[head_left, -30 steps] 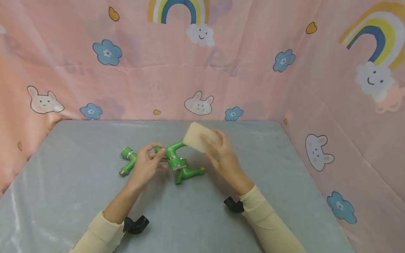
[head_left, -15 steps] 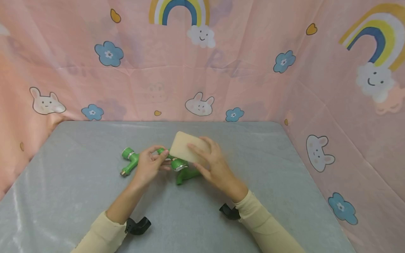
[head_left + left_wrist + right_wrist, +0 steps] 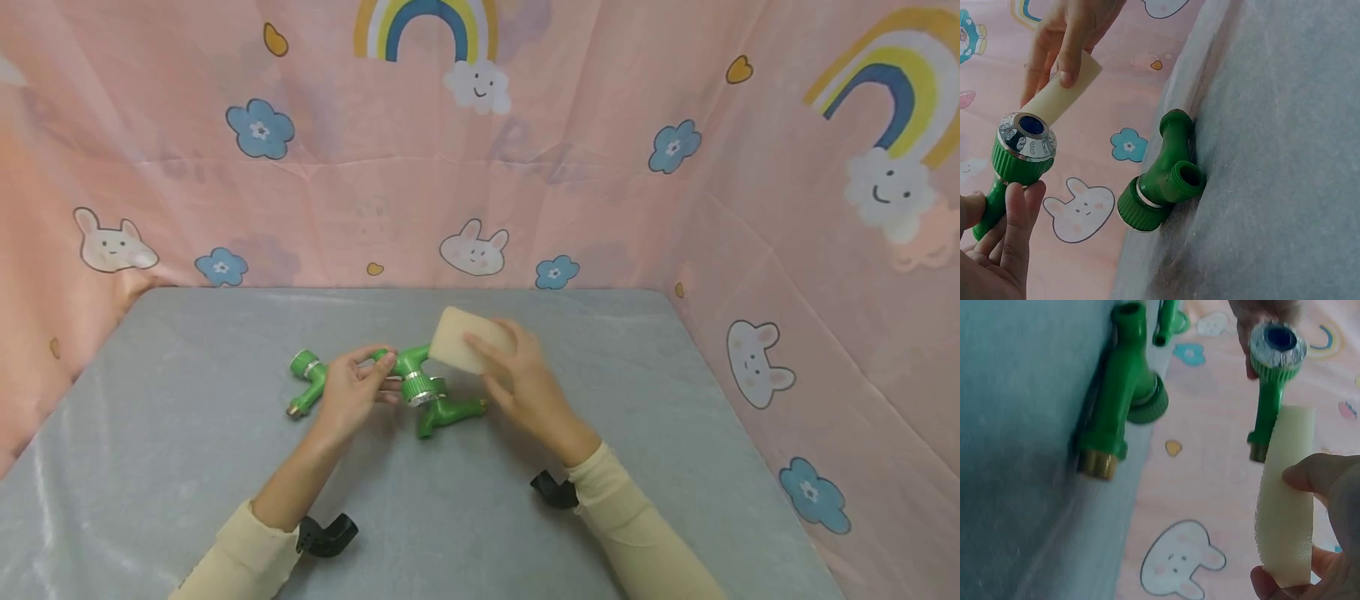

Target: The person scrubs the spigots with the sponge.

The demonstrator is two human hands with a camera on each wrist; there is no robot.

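My left hand [image 3: 351,390] grips a green plastic tap [image 3: 409,362] by one end, with its ribbed collar and silvery ring facing toward me. In my right hand [image 3: 536,387] is a cream sponge [image 3: 456,340], pinched between thumb and fingers. The sponge's near edge overlaps the tap's far arm in the head view. From the right wrist, the sponge [image 3: 1288,500] stands right at the held tap's brass-coloured end [image 3: 1259,452]. Just below the held tap, a second green tap [image 3: 450,413] lies on the table. A third green tap [image 3: 307,387] lies left of my left hand, partly hidden by it.
A grey cloth covers the table [image 3: 450,517]. Pink printed curtain [image 3: 337,192] hangs behind and at both sides. A curved black piece [image 3: 328,536] shows at the left cuff, and a similar black piece [image 3: 553,490] by the right cuff.
The right hand slid the sponge left and toward me over the held tap's arm, then back to the right. The left hand holds the tap almost still.
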